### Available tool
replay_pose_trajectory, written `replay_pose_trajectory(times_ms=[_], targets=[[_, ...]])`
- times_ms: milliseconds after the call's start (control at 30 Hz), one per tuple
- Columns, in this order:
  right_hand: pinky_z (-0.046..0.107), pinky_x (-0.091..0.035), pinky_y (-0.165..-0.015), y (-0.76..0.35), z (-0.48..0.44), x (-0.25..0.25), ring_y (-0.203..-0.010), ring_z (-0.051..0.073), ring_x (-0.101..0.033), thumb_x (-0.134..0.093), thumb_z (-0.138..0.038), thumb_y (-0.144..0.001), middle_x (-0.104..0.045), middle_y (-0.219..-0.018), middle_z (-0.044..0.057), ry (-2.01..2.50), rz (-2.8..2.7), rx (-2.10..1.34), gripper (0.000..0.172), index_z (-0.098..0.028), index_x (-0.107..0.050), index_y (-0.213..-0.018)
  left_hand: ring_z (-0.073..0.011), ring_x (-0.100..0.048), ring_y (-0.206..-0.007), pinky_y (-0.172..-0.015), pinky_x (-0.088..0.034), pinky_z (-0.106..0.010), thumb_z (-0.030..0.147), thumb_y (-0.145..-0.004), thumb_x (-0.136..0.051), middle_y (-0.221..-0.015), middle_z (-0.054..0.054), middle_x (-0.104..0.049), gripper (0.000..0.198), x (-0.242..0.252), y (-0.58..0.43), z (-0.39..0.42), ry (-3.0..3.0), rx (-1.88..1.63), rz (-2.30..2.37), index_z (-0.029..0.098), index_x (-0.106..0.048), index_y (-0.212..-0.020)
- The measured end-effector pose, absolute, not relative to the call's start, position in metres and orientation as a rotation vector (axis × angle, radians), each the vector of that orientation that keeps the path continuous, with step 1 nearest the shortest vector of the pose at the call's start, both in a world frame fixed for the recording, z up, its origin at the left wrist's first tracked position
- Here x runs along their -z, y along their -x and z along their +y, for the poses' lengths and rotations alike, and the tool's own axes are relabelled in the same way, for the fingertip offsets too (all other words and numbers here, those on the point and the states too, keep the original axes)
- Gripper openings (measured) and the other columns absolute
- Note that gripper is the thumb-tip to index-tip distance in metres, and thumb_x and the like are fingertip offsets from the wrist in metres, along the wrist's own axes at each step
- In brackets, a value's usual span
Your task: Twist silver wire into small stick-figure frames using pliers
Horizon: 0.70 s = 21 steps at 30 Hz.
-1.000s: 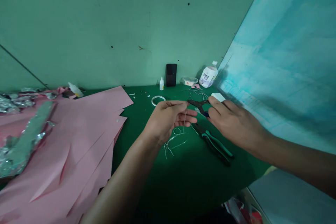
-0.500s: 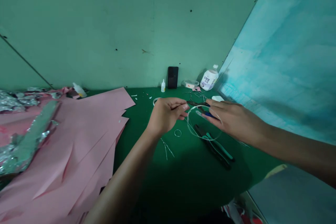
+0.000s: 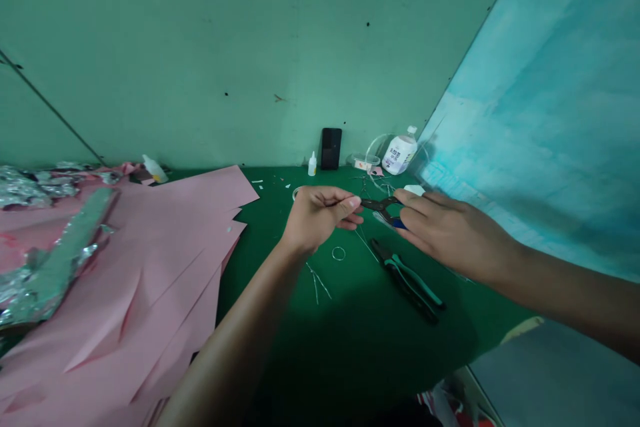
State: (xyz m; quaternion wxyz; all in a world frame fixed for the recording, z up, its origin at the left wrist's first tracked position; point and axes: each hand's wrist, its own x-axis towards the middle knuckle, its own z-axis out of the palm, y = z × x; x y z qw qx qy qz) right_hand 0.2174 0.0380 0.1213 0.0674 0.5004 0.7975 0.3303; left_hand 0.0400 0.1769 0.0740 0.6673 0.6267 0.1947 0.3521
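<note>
My left hand [image 3: 320, 219] is closed in a pinch at the jaw tips of a small pair of pliers [image 3: 381, 204]. Between thumb and forefinger it seems to grip a thin wire, mostly hidden by the fingers. My right hand [image 3: 443, 223] is wrapped round the pliers' blue handles. A large pale wire loop [image 3: 369, 148] rises beyond the pliers, faint in front of the bottle. Below the hands, larger green-and-black-handled pliers [image 3: 413, 280] lie on the green tabletop [image 3: 350, 347]. To their left are a small wire ring [image 3: 339, 247] and a twisted wire piece [image 3: 315, 278].
Pink paper sheets [image 3: 170, 240] and crumpled foil [image 3: 23, 187] cover the left side. By the wall stand a small glue bottle [image 3: 313, 165], a black phone [image 3: 331, 149], a plastic tub [image 3: 365, 161] and a white-labelled bottle [image 3: 399, 155]. Another glue bottle [image 3: 155, 169] leans at left.
The large wire loop has swung from below the pliers up and away, towards the bottle. My right hand has turned slightly with the pliers; my left hand keeps its pinch.
</note>
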Motion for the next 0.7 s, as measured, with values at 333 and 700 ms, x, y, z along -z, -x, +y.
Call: replay_pose_trajectory(times_ms=[333,700], targets=[[0.044,-0.053,-0.065,-0.209,0.035,-0.124,-0.084,0.03,-0.066,-0.049,-0.013,-0.093,-0.064,-0.124,0.021,-1.555,2.292,-1.091,0.025,-0.013,-0.07,-0.079,-0.0162,-0.071,-0.065,-0.063,-0.061,-0.031,0.024,-0.077,-0.072,-0.071,-0.006,-0.072,0.011,-0.078,-0.04,0.173,-1.204,-0.692,0.527,0.013,-0.07,-0.077],[0.042,-0.055,-0.085,-0.207,0.044,-0.121,-0.112,0.03,-0.062,-0.044,-0.034,-0.098,-0.062,-0.13,0.016,-1.982,2.354,-0.633,0.037,-0.015,-0.069,-0.078,-0.0126,-0.062,-0.074,-0.055,-0.057,-0.023,0.026,-0.081,-0.066,-0.08,-0.002,-0.062,0.006,-0.071,-0.038,0.189,-1.391,-1.095,0.32,0.02,-0.065,-0.081]])
